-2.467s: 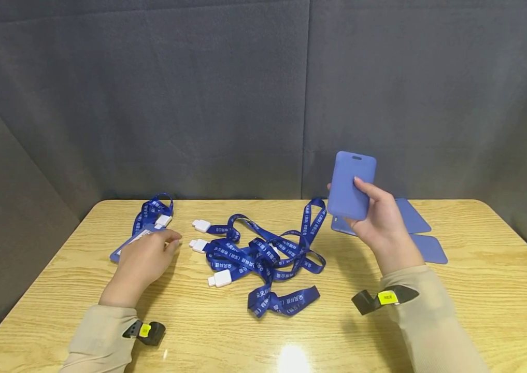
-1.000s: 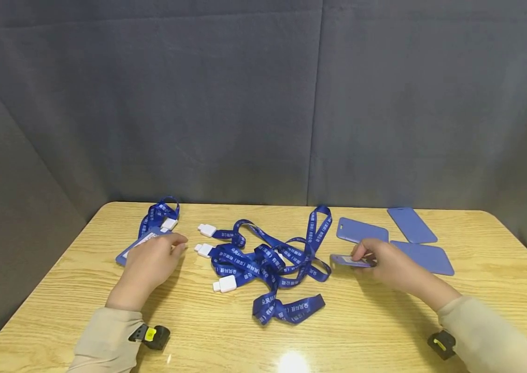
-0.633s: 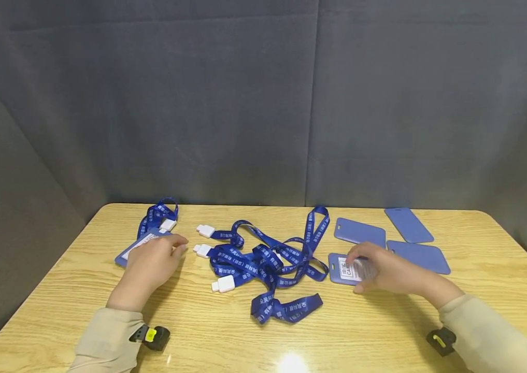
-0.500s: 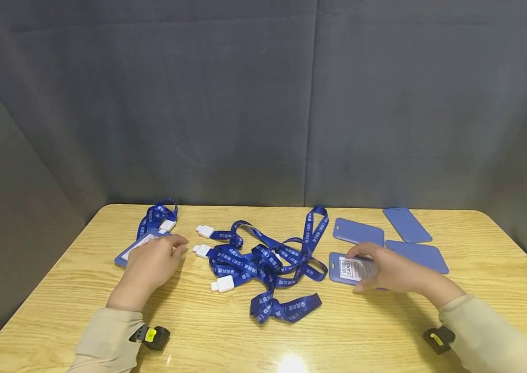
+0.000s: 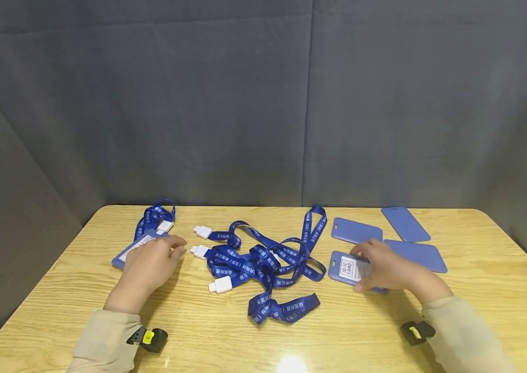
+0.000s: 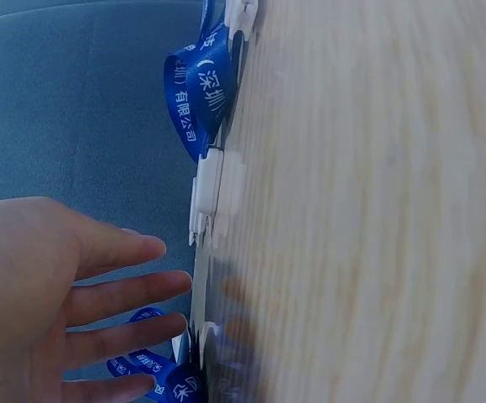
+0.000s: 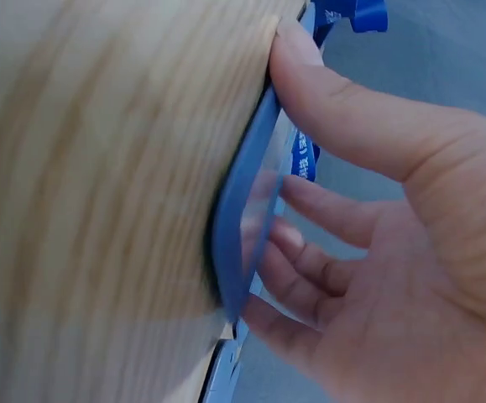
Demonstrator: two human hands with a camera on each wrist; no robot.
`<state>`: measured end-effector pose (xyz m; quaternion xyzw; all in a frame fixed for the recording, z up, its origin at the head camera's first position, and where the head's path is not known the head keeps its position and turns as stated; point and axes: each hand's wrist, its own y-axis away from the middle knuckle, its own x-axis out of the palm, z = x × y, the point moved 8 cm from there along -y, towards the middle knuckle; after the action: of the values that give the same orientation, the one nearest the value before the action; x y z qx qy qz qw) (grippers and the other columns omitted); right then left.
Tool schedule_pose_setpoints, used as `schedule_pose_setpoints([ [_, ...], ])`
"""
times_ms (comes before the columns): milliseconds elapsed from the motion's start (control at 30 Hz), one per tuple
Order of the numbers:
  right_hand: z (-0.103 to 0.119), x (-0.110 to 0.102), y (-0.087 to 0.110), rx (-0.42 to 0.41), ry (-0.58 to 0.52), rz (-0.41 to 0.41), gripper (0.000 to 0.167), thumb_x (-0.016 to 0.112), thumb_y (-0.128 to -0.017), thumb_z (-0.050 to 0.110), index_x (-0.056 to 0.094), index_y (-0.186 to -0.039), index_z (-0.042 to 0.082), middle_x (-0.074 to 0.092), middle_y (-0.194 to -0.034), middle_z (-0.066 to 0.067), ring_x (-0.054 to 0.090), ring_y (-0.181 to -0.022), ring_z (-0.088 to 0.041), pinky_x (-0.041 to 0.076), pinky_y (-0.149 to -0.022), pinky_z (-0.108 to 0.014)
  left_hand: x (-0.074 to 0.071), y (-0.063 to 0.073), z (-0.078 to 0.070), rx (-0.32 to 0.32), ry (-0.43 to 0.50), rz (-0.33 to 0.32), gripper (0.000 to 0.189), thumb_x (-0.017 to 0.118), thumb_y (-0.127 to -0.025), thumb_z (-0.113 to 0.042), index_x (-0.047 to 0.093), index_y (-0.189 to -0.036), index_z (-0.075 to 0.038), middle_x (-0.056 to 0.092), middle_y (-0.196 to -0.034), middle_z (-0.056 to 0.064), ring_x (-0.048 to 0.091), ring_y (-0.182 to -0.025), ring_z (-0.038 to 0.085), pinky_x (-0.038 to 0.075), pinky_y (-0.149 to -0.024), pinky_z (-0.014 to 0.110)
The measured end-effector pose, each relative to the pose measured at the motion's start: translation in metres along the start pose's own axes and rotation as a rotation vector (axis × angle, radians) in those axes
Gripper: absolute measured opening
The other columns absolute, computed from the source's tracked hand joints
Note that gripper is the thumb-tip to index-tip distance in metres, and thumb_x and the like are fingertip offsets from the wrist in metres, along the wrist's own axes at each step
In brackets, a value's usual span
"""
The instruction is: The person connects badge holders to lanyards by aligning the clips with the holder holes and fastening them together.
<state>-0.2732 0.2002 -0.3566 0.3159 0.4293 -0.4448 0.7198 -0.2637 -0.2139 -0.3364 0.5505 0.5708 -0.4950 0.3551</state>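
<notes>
My right hand (image 5: 382, 267) holds a blue badge holder (image 5: 335, 268) low at the table, its clear window and white "ID/IC CARD" insert facing up. In the right wrist view, the thumb (image 7: 335, 101) lies along one long edge of the holder and the fingers along the other. Over at the left, my left hand (image 5: 151, 264) hovers with relaxed fingers, partly hiding another badge holder (image 5: 119, 260) joined to a blue lanyard (image 5: 147, 218). Nothing sits between those fingers (image 6: 129, 298) in the left wrist view.
Tangled blue lanyards (image 5: 263, 259) with white plastic clips (image 5: 220, 285) spread across the middle of the wooden table (image 5: 226, 331). Further badge holders (image 5: 405, 224) lie blue side up at the back right. A grey cloth (image 5: 226, 103) hangs behind the table.
My right hand has turned the raised badge holder over and lowered it to the table, card side up, then shifted it slightly in angle. My left hand has kept its place.
</notes>
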Motion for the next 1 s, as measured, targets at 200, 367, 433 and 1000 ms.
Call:
schedule_pose_setpoints([
  [200, -0.007, 0.001, 0.005, 0.055, -0.078, 0.019, 0.081, 0.093, -0.066, 0.024, 0.045, -0.122, -0.011, 0.048, -0.105, -0.019, 0.048, -0.09, -0.031, 0.049, -0.075, -0.046, 0.002, 0.0, -0.001, 0.004, -0.002, 0.0, 0.024, 0.06, -0.1, -0.019, 0.072, -0.117, -0.007, 0.071, -0.111, 0.016, 0.067, -0.091, 0.037, 0.05, -0.062, 0.045],
  [367, -0.008, 0.008, 0.009, 0.108, -0.175, 0.081, 0.081, 0.089, -0.073, 0.021, 0.035, -0.128, -0.006, 0.054, -0.093, -0.014, 0.054, -0.077, -0.025, 0.048, -0.061, -0.036, 0.003, 0.0, -0.001, 0.0, -0.005, 0.01, 0.024, 0.059, -0.1, -0.018, 0.071, -0.117, -0.007, 0.07, -0.113, 0.017, 0.066, -0.097, 0.04, 0.052, -0.066, 0.048],
  [433, -0.009, 0.01, 0.01, 0.12, -0.189, 0.092, 0.081, 0.088, -0.075, 0.021, 0.033, -0.129, -0.005, 0.056, -0.088, -0.012, 0.054, -0.073, -0.023, 0.048, -0.059, -0.035, 0.003, 0.001, -0.001, -0.001, -0.005, 0.013, 0.024, 0.058, -0.1, -0.018, 0.071, -0.118, -0.007, 0.07, -0.114, 0.017, 0.066, -0.099, 0.04, 0.052, -0.068, 0.05],
  [1000, -0.007, -0.009, 0.009, 0.01, -0.142, -0.048, 0.098, 0.086, -0.076, 0.034, 0.027, -0.14, -0.012, 0.059, -0.101, -0.016, 0.057, -0.083, -0.023, 0.048, -0.068, -0.036, 0.0, 0.0, -0.023, -0.022, 0.064, 0.024, 0.027, 0.056, -0.101, -0.02, 0.069, -0.122, -0.007, 0.072, -0.105, 0.014, 0.056, -0.063, 0.022, 0.04, -0.047, 0.036],
])
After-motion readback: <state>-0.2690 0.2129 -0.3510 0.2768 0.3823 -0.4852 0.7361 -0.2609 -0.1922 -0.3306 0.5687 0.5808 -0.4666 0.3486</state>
